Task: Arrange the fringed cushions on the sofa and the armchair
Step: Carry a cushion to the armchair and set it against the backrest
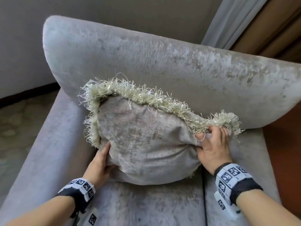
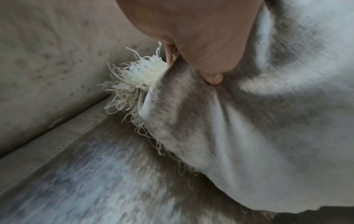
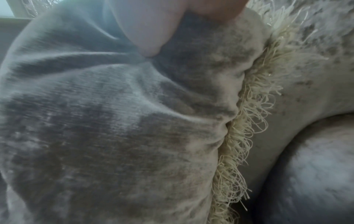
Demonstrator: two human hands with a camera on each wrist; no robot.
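Observation:
A grey velvet cushion (image 1: 143,144) edged with a cream fringe (image 1: 146,97) stands tilted on the seat of a grey armchair (image 1: 146,62) and leans toward its backrest. My left hand (image 1: 104,157) grips the cushion's lower left edge, with the thumb on the front face. My right hand (image 1: 210,136) pinches the cushion's upper right corner by the fringe. In the left wrist view my left hand (image 2: 206,63) presses its thumb into the cushion (image 2: 249,136) fabric. The right wrist view shows my right hand (image 3: 149,37) with its thumb on the cushion (image 3: 114,121) beside the fringe (image 3: 245,136).
The armchair's left armrest (image 1: 40,152) and seat (image 1: 146,206) frame the cushion. A pale curtain (image 1: 228,22) hangs behind at the upper right. Reddish wooden floor (image 1: 285,136) lies to the right, and patterned carpet (image 1: 19,128) to the left.

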